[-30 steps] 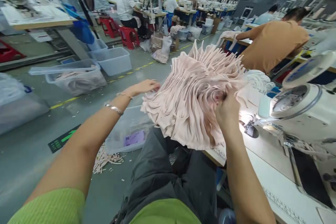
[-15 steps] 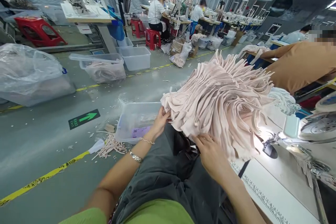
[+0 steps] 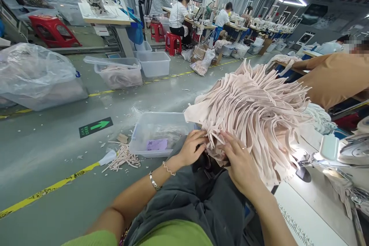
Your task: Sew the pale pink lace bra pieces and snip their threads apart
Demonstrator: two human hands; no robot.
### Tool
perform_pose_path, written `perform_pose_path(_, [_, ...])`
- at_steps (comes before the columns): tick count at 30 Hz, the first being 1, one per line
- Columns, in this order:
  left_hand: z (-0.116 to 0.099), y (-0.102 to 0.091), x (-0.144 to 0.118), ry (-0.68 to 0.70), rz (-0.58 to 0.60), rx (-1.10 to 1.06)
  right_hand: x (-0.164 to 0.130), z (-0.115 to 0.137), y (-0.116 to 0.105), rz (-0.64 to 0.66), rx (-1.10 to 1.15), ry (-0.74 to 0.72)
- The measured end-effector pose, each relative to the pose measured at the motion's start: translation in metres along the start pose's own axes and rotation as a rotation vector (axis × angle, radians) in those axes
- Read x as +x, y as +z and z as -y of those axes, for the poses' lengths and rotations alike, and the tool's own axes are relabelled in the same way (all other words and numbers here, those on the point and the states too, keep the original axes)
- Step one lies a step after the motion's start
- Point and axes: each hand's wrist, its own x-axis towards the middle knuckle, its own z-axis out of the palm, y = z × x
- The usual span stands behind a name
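A thick stack of pale pink fabric pieces [image 3: 256, 111] with strap-like ends rests on the sewing table in front of me, its near edge hanging over my lap. My left hand [image 3: 192, 148] pinches the narrow ends at the near left edge of the stack, thumb and fingers closed around them. Beside it, my right hand [image 3: 238, 157] grips the fabric at the near edge, fingers bent over the cloth. Part of the fabric under the fingers is hidden. Below and left stands a clear plastic bin [image 3: 138, 142] with a purple label and plastic bags inside.
A lit sewing machine [image 3: 331, 152] stands to the right, by a ruler-marked table edge [image 3: 294, 215]. Fabric scraps [image 3: 122, 157] lie on the floor at left, near yellow tape [image 3: 52, 190]. A co-worker in a brown top [image 3: 337, 77] sits at far right.
My left hand has moved right along the stack's edge, closer to my right hand. Narrow fabric ends now bunch between the hands. The view has shifted slightly.
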Motion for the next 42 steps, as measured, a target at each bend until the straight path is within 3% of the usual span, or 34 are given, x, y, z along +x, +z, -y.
perform_pose_path(2, [0.001,-0.006,0.012,-0.152,-0.165,-0.277,0.003,-0.001,0.008,0.113,-0.008,-0.013])
perform_pose_path(4, [0.006,-0.016,0.027,-0.235,-0.321,-0.409,0.002,-0.002,0.011,0.190,0.008,0.018])
perform_pose_path(8, [0.020,-0.043,0.062,-0.340,-0.594,-0.616,-0.004,-0.002,0.007,0.218,0.051,0.057])
perform_pose_path(13, [0.023,-0.073,0.093,-0.462,-0.748,-0.843,-0.006,-0.001,0.007,0.183,0.092,0.073])
perform_pose_path(16, [0.024,-0.071,0.095,-0.521,-0.751,-0.904,-0.007,-0.002,0.010,0.184,0.128,0.082])
perform_pose_path(19, [0.030,-0.048,0.077,-0.638,-0.697,-0.906,-0.008,-0.004,0.013,0.177,0.164,0.084])
perform_pose_path(22, [0.038,-0.017,0.053,-0.804,-0.524,-0.904,-0.010,-0.005,0.014,0.159,0.181,0.083])
perform_pose_path(24, [0.038,-0.007,0.044,-0.840,-0.432,-0.919,-0.011,-0.005,0.014,0.157,0.190,0.078])
perform_pose_path(27, [0.027,-0.016,0.048,-0.731,-0.440,-0.955,-0.012,-0.004,0.012,0.076,0.206,0.067])
perform_pose_path(30, [0.002,-0.040,0.062,-0.577,-0.480,-0.994,-0.005,0.002,0.008,-0.185,0.182,0.125])
perform_pose_path(32, [-0.016,-0.053,0.071,-0.518,-0.418,-1.025,0.004,0.007,0.004,-0.313,0.164,0.160])
perform_pose_path(34, [-0.030,-0.059,0.075,-0.418,-0.300,-1.069,0.014,0.013,0.001,-0.342,0.157,0.164])
perform_pose_path(36, [-0.032,-0.061,0.074,-0.340,-0.266,-1.058,0.022,0.017,-0.001,-0.339,0.149,0.160])
perform_pose_path(39, [-0.012,-0.054,0.063,-0.502,-0.432,-0.867,0.027,0.019,0.002,-0.336,0.147,0.179])
perform_pose_path(42, [0.016,-0.038,0.045,-0.713,-0.408,-0.790,0.024,0.017,0.007,-0.297,0.162,0.227])
